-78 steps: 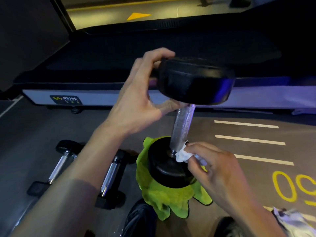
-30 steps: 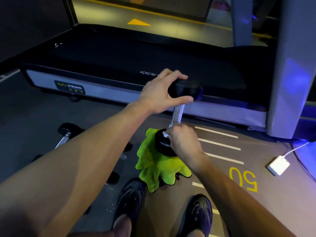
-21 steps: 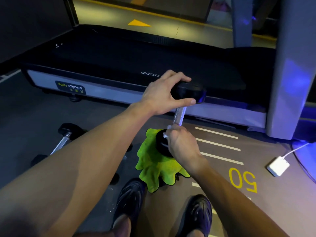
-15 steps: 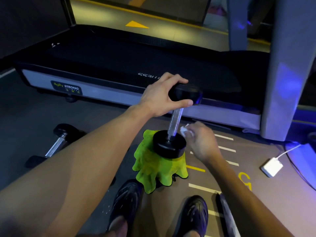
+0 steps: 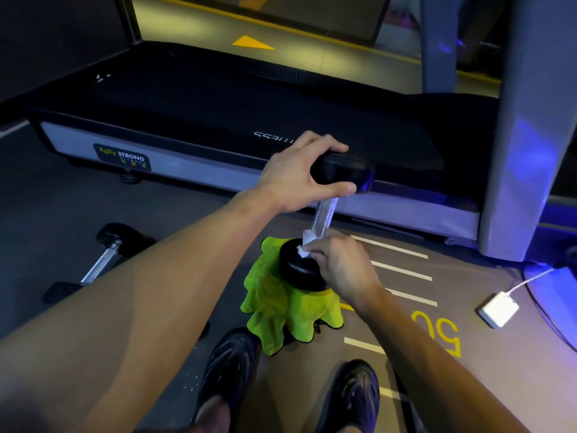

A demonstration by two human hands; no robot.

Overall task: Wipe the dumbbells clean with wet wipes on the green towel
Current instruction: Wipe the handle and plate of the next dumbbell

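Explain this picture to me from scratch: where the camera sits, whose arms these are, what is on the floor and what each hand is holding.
The camera is worn on a person's head and looks down, so the two arms are the wearer's own, and the dark shoes at the bottom are theirs.

On the gym floor lies a green towel. A dumbbell stands on end on it, leaning a little. The left hand has its grip round the top black weight and steadies it. The right hand pinches a white wet wipe against the base of the metal bar.

To the left another dumbbell lies on the floor. Behind is a treadmill. At right lies a white charger with its cable.
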